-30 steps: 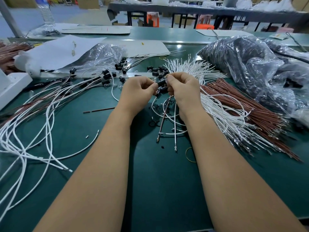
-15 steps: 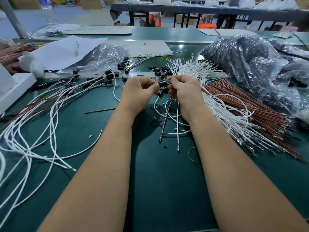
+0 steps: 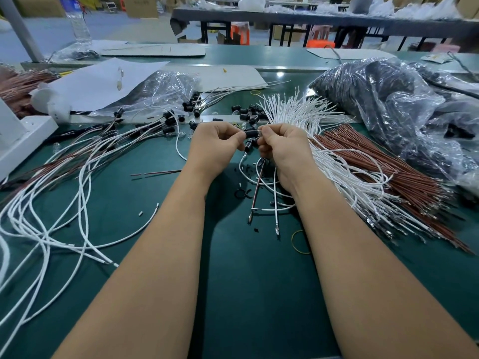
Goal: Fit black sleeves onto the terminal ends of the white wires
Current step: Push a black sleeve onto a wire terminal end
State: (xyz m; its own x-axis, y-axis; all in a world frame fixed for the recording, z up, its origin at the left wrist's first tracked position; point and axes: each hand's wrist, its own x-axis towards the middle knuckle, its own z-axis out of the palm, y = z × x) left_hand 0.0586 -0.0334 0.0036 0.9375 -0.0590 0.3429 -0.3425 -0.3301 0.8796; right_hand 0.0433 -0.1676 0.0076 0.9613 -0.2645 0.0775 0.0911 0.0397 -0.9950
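Stubby black sleeve [image 3: 251, 133] between curled fingers [image 3: 234, 136]

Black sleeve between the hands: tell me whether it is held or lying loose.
Held. The black sleeve sits off the table, pinched between the left hand and right hand.

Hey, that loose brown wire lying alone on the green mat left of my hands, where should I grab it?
Pinch the loose brown wire mid-length from above with fingertips. It lies flat and nearly straight on the green mat, apart from the tangled white wires.

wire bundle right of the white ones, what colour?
Reddish-brown bundle, beside the white wires; head view.
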